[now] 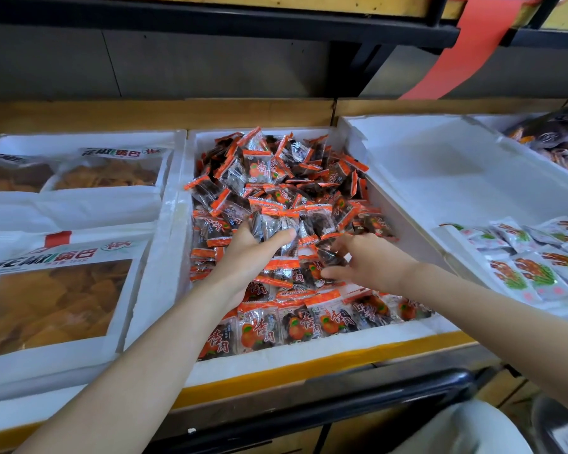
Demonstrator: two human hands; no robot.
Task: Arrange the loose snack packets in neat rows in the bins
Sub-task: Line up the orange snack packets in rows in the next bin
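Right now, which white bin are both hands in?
The middle bin, heaped with orange-edged packets; the left bin holds large chip bags, the right bin white packets.

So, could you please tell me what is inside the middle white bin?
Orange-edged snack packets: a neat row at the front, a loose heap behind. The bin floor is covered.

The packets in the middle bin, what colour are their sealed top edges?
Orange-red edges on the packets, seen best in the head view.

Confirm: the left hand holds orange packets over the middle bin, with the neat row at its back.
Wrong on the row. The head view shows the left hand holding orange packets over the middle bin, with the neat row at its front.
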